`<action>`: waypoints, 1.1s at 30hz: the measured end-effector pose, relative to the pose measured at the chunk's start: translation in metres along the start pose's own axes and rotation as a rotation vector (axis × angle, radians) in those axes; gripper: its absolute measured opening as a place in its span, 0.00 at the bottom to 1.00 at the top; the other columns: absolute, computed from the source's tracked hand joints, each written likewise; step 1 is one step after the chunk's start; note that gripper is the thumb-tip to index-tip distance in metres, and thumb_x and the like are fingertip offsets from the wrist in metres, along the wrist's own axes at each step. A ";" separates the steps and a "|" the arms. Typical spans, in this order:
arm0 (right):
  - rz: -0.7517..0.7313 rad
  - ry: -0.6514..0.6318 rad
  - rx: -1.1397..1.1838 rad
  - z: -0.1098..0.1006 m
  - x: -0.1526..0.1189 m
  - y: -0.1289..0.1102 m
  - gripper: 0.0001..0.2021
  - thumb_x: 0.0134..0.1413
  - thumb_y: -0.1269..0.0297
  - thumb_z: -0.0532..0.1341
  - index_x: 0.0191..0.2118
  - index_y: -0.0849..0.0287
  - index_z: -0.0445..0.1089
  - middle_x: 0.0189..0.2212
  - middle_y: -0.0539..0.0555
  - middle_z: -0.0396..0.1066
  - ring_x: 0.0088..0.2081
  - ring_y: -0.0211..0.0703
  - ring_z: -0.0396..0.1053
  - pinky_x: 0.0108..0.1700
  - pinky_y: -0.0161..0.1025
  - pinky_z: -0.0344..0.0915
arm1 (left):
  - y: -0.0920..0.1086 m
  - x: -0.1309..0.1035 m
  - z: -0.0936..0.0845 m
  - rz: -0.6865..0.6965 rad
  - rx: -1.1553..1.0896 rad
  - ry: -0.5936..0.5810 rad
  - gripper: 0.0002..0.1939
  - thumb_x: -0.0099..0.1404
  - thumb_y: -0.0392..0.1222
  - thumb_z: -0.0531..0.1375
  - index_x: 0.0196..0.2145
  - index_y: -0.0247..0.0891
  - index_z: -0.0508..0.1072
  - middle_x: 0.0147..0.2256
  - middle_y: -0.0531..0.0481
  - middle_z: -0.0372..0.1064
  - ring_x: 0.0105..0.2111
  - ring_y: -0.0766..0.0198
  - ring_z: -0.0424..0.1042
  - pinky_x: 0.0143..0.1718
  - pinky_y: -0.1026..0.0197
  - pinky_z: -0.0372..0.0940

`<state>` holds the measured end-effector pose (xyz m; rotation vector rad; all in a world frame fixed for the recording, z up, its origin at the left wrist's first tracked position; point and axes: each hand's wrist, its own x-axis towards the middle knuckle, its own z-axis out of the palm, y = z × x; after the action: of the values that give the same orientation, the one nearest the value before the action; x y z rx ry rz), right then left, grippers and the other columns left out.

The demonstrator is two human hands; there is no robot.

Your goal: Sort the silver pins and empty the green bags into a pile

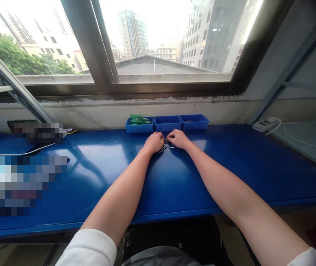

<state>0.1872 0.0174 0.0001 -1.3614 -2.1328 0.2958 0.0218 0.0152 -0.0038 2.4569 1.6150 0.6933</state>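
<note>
As I watch remotely, the blue bench (171, 188) stretches beneath the left hand (155, 142) and right hand (178, 139); three blue bins (168, 128) stand just beyond them. Both hands have bent fingers, though I cannot tell whether they grip anything. Small thin pieces (162, 149) lie between and just this side of them.

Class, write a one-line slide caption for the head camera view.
Left hand and right hand, close together at slender pieces on a blue tabletop, three blue bins beyond.
</note>
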 end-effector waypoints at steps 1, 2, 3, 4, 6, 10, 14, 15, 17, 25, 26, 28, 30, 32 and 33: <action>0.001 0.006 0.013 0.000 0.000 0.000 0.08 0.49 0.69 0.60 0.31 0.58 0.77 0.32 0.54 0.72 0.36 0.41 0.68 0.43 0.35 0.61 | 0.000 0.000 0.000 0.003 -0.001 -0.001 0.11 0.63 0.39 0.49 0.34 0.39 0.71 0.40 0.44 0.69 0.40 0.57 0.69 0.40 0.59 0.63; 0.007 0.013 0.022 0.000 -0.001 0.000 0.08 0.49 0.69 0.60 0.31 0.58 0.77 0.32 0.54 0.73 0.36 0.41 0.68 0.43 0.35 0.61 | 0.000 0.000 0.000 0.006 -0.003 0.000 0.11 0.63 0.39 0.49 0.33 0.39 0.71 0.40 0.44 0.69 0.40 0.57 0.69 0.39 0.59 0.63; 0.012 0.018 0.028 0.000 -0.001 0.000 0.07 0.48 0.68 0.60 0.31 0.59 0.77 0.32 0.54 0.73 0.35 0.40 0.68 0.42 0.35 0.61 | 0.000 0.000 0.000 0.009 -0.006 0.002 0.11 0.64 0.38 0.49 0.33 0.39 0.71 0.40 0.45 0.69 0.39 0.58 0.69 0.39 0.59 0.63; 0.013 0.020 0.034 0.000 -0.001 0.000 0.07 0.48 0.68 0.61 0.32 0.59 0.77 0.33 0.54 0.73 0.35 0.40 0.68 0.42 0.35 0.61 | 0.001 0.000 -0.001 0.010 -0.010 0.005 0.11 0.64 0.39 0.49 0.33 0.39 0.70 0.40 0.45 0.69 0.39 0.58 0.69 0.39 0.59 0.63; 0.000 0.022 0.048 0.000 -0.002 0.000 0.07 0.48 0.67 0.61 0.32 0.59 0.77 0.33 0.54 0.73 0.35 0.40 0.68 0.40 0.35 0.62 | 0.001 -0.001 -0.001 0.009 -0.018 0.015 0.11 0.65 0.39 0.48 0.34 0.39 0.70 0.40 0.45 0.68 0.39 0.58 0.68 0.38 0.59 0.63; -0.011 0.043 0.105 0.001 -0.002 -0.002 0.07 0.51 0.68 0.58 0.32 0.59 0.75 0.31 0.52 0.74 0.34 0.39 0.68 0.38 0.34 0.61 | 0.003 -0.001 -0.002 0.007 -0.039 0.046 0.11 0.66 0.40 0.47 0.35 0.39 0.69 0.40 0.45 0.68 0.39 0.59 0.68 0.39 0.60 0.62; 0.029 0.112 0.176 0.000 -0.001 -0.003 0.10 0.54 0.65 0.56 0.31 0.59 0.74 0.30 0.52 0.75 0.32 0.39 0.69 0.36 0.35 0.62 | 0.008 -0.002 -0.004 0.010 -0.051 0.089 0.12 0.68 0.41 0.47 0.36 0.39 0.68 0.39 0.45 0.68 0.40 0.60 0.68 0.41 0.60 0.62; 0.035 0.134 0.208 0.000 -0.001 -0.004 0.09 0.54 0.65 0.56 0.31 0.59 0.74 0.30 0.52 0.75 0.32 0.39 0.69 0.37 0.35 0.62 | 0.009 -0.002 -0.005 0.004 -0.049 0.093 0.12 0.68 0.41 0.47 0.36 0.39 0.69 0.40 0.45 0.69 0.40 0.60 0.68 0.41 0.60 0.62; 0.046 0.184 0.309 0.000 -0.001 -0.004 0.08 0.52 0.65 0.58 0.33 0.60 0.74 0.30 0.52 0.75 0.33 0.40 0.70 0.37 0.36 0.64 | 0.010 -0.003 -0.007 -0.011 -0.049 0.099 0.12 0.68 0.41 0.47 0.37 0.39 0.69 0.40 0.45 0.69 0.40 0.60 0.68 0.42 0.60 0.62; 0.094 0.273 0.588 -0.004 -0.001 -0.002 0.09 0.43 0.62 0.63 0.31 0.61 0.75 0.28 0.53 0.76 0.32 0.42 0.72 0.38 0.38 0.67 | 0.011 -0.003 -0.008 -0.018 -0.075 0.118 0.12 0.68 0.40 0.46 0.37 0.39 0.68 0.40 0.45 0.69 0.40 0.59 0.68 0.41 0.60 0.62; 0.091 0.277 0.613 -0.004 -0.002 -0.002 0.09 0.42 0.62 0.64 0.31 0.61 0.76 0.29 0.54 0.76 0.32 0.42 0.72 0.38 0.38 0.68 | 0.011 -0.003 -0.008 -0.020 -0.075 0.118 0.12 0.68 0.40 0.46 0.37 0.39 0.68 0.40 0.45 0.69 0.40 0.59 0.68 0.42 0.60 0.62; 0.091 0.270 0.658 -0.005 -0.002 -0.001 0.10 0.42 0.62 0.64 0.31 0.62 0.76 0.28 0.55 0.76 0.32 0.43 0.72 0.37 0.38 0.68 | 0.011 -0.003 -0.008 -0.026 -0.075 0.117 0.12 0.68 0.40 0.46 0.37 0.39 0.68 0.40 0.45 0.69 0.40 0.59 0.68 0.42 0.60 0.61; 0.103 0.247 0.686 -0.005 -0.003 0.000 0.11 0.41 0.62 0.64 0.32 0.62 0.76 0.28 0.55 0.76 0.32 0.44 0.72 0.36 0.38 0.68 | 0.011 -0.003 -0.008 -0.029 -0.077 0.117 0.12 0.68 0.41 0.46 0.37 0.38 0.68 0.40 0.44 0.69 0.40 0.59 0.68 0.42 0.59 0.61; 0.117 0.231 0.690 -0.006 -0.002 0.001 0.11 0.41 0.61 0.64 0.32 0.61 0.76 0.29 0.55 0.76 0.33 0.45 0.73 0.36 0.39 0.68 | 0.012 -0.003 -0.009 -0.028 -0.082 0.120 0.12 0.68 0.42 0.46 0.38 0.38 0.68 0.40 0.44 0.69 0.40 0.59 0.68 0.41 0.59 0.62; 0.119 0.237 0.688 -0.006 -0.002 0.002 0.11 0.41 0.61 0.64 0.32 0.61 0.76 0.29 0.54 0.76 0.33 0.45 0.73 0.37 0.39 0.68 | 0.012 -0.004 -0.009 -0.029 -0.085 0.121 0.13 0.68 0.42 0.46 0.38 0.38 0.68 0.41 0.44 0.69 0.41 0.58 0.68 0.42 0.59 0.62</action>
<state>0.1925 0.0159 0.0033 -1.0446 -1.5416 0.7888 0.0267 0.0058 0.0069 2.3695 1.6227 0.9033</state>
